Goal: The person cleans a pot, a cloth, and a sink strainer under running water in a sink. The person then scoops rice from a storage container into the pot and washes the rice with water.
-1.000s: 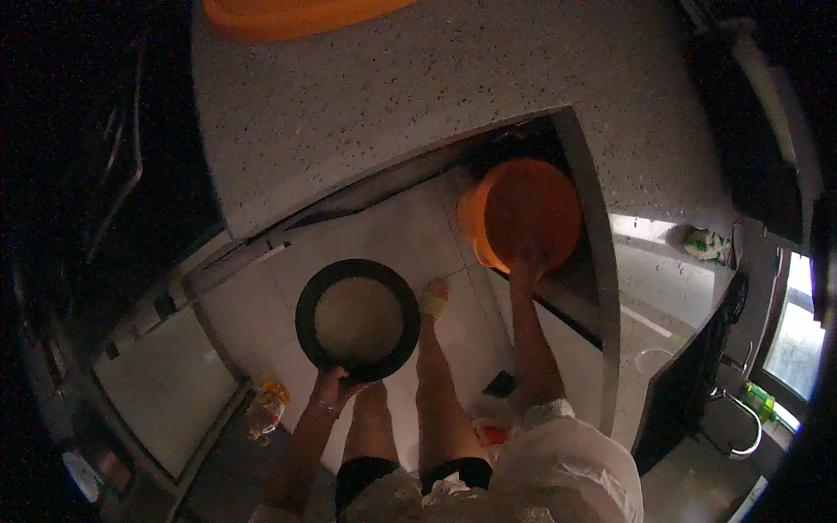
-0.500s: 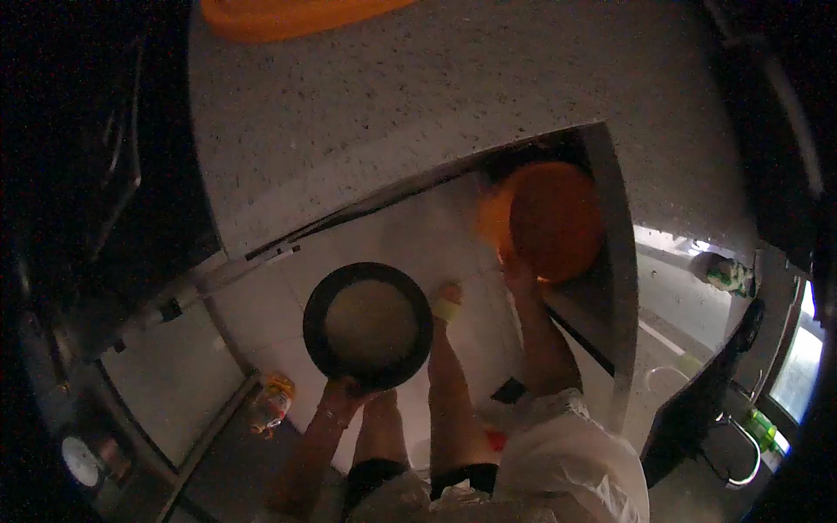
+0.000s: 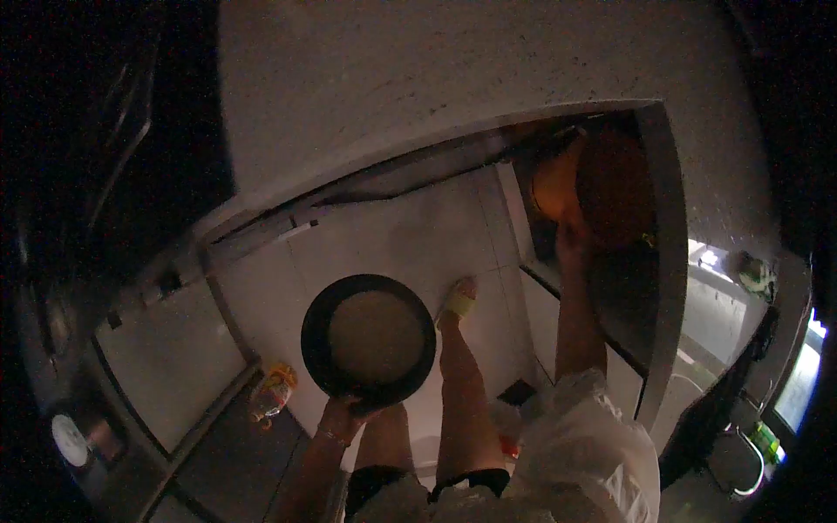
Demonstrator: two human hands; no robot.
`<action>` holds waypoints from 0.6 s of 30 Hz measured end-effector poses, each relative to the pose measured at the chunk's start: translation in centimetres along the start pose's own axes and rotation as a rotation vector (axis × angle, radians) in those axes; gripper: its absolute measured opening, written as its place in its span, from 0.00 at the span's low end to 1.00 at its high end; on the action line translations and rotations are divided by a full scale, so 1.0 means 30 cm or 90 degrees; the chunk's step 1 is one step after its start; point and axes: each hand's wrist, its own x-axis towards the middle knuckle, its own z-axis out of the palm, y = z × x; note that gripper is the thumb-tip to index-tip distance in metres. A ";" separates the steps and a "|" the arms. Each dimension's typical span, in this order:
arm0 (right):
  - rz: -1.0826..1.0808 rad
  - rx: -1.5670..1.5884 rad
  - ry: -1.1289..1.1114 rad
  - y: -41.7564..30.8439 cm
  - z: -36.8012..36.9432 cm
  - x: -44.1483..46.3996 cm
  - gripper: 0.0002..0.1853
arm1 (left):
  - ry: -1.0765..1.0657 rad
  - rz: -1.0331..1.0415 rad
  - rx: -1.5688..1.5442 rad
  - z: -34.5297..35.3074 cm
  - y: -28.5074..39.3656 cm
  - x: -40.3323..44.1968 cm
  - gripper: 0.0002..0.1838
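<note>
My left hand [image 3: 345, 413] grips the near rim of a round dark pot [image 3: 320, 338], held above the floor with pale contents [image 3: 377, 336] inside. At the upper right, my right hand [image 3: 571, 235] is closed on the near edge of an orange bucket [image 3: 555, 185]. The bucket is tipped on its side, in the dark space under the counter. Its fingers are dim and partly lost in shadow.
A speckled counter [image 3: 488, 61] spans the top. A bottle with orange parts [image 3: 274, 394] lies on the floor at lower left. My foot in a yellow slipper [image 3: 459, 301] is right of the pot. A sink tap [image 3: 751, 466] is at lower right.
My right hand and the orange bucket have moved right, deeper into the dark space under the counter. The pot stays in my left hand. The orange object on the counter has left the view.
</note>
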 end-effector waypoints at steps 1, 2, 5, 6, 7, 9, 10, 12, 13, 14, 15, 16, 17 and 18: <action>-0.049 -0.116 -0.112 0.121 -0.062 0.017 0.20 | -0.023 -0.011 -0.034 -0.009 0.003 -0.012 0.39; 0.030 -0.116 -0.222 0.085 -0.030 -0.016 0.18 | -0.027 -0.004 -0.033 -0.036 0.009 -0.030 0.39; 0.300 -0.178 -0.372 -0.110 0.301 -0.229 0.11 | -0.042 0.015 -0.057 -0.124 0.007 -0.094 0.39; 0.228 -0.280 -0.414 -0.078 0.424 -0.303 0.10 | -0.051 0.016 -0.083 -0.155 0.014 -0.121 0.39; 0.151 -0.382 -0.446 -0.044 0.545 -0.375 0.09 | -0.059 0.017 -0.108 -0.189 0.021 -0.149 0.39; -0.295 -0.664 -0.535 -0.206 0.868 -0.583 0.11 | -0.045 -0.005 -0.097 -0.322 0.036 -0.191 0.38; -0.528 -0.791 -0.557 -0.304 1.030 -0.697 0.12 | -0.046 0.001 -0.090 -0.356 0.043 -0.224 0.38; -0.581 -1.047 -0.707 -0.424 1.318 -0.813 0.13 | -0.057 0.029 -0.074 -0.401 0.062 -0.312 0.37; -0.661 -1.158 -0.695 -0.426 1.412 -0.840 0.14 | -0.070 0.051 -0.065 -0.417 0.073 -0.339 0.36; -0.736 -1.268 -0.679 -0.429 1.484 -0.866 0.14 | -0.080 0.055 -0.076 -0.445 0.082 -0.358 0.35; -0.738 -1.376 -0.679 -0.424 1.526 -0.874 0.15 | -0.088 0.057 -0.084 -0.464 0.087 -0.381 0.35; -0.732 -1.488 -0.672 -0.397 1.544 -0.857 0.16 | -0.098 0.057 -0.089 -0.476 0.092 -0.395 0.34; -0.714 -1.603 -0.661 -0.367 1.549 -0.835 0.17 | -0.071 0.052 -0.099 -0.488 0.101 -0.408 0.33; -0.750 -1.615 -0.637 -0.279 1.540 -0.800 0.18 | -0.045 0.048 -0.106 -0.513 0.114 -0.428 0.32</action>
